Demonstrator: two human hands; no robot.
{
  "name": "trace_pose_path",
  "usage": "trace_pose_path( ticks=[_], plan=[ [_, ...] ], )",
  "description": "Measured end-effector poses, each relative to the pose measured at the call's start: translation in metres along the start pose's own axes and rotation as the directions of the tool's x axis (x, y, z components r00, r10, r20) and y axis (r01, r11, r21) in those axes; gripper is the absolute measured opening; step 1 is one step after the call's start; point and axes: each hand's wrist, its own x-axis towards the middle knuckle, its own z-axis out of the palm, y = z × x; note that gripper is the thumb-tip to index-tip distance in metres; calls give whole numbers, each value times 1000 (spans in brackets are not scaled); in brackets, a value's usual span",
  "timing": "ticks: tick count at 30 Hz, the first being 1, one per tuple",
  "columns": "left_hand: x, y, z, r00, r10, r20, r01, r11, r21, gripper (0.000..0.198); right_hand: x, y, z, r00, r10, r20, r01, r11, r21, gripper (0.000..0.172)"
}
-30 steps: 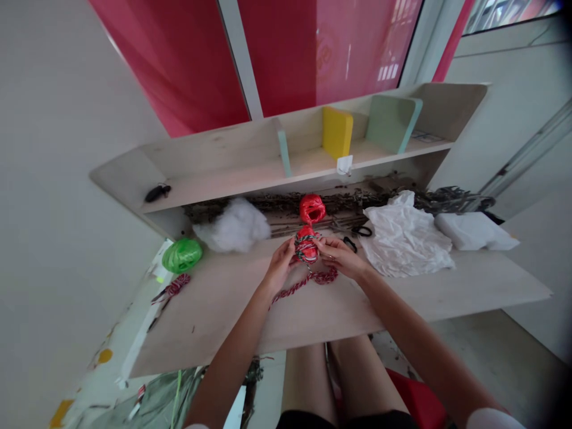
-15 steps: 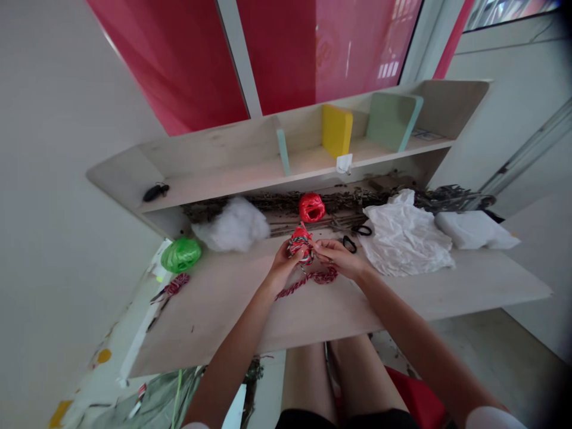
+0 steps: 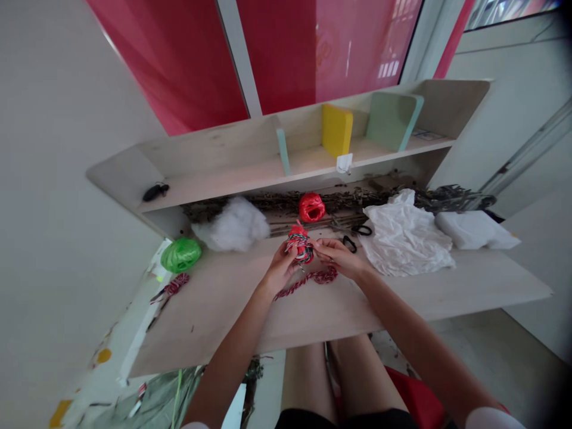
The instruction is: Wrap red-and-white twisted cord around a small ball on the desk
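Between my hands, above the middle of the desk, is a small red bundle [image 3: 300, 243] wrapped with red, white and dark green cord. My left hand [image 3: 281, 265] is closed around its left side. At its right side the fingers of my right hand [image 3: 331, 252] are pinched together, seemingly on the cord; the strand itself is too small to make out well. Below them on the desk lies a red-and-white twisted cord [image 3: 322, 275], coiled at its right end. Just behind the bundle sits a roll of red plastic twine [image 3: 311, 207].
Black-handled scissors [image 3: 350, 243] lie right of my hand, beside a crumpled white bag [image 3: 406, 235]. White stuffing [image 3: 236, 225], a green twine roll [image 3: 181, 255] and a red-white cord bundle [image 3: 176, 284] are at left. Dried stems line the back under the shelf [image 3: 223, 182].
The bundle has turned and tilted slightly in my left hand, so more of the dark and white cord shows. My right hand stays at its right side, almost unmoved.
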Motion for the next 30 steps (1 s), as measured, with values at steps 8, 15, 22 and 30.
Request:
trace_pose_path(
  ticks=[8, 15, 22, 30],
  plan=[
    [1, 3, -5, 1000, -12, 29, 14, 997, -72, 49, -3, -6, 4, 999, 2, -34, -2, 1000, -4, 47],
    [2, 4, -7, 994, -27, 106, 38, 994, -101, 55, -1, -3, 1, 999, -1, -38, 1, 1000, 7, 46],
    [2, 2, -8, 996, -59, 65, 69, 986, -155, 47, 0, -4, 2, 998, 2, -62, -3, 1000, -3, 47],
    [0, 7, -4, 995, -87, 42, 93, 980, -178, 49, -1, -2, 2, 998, 6, -66, -8, 999, -31, 46]
  ],
)
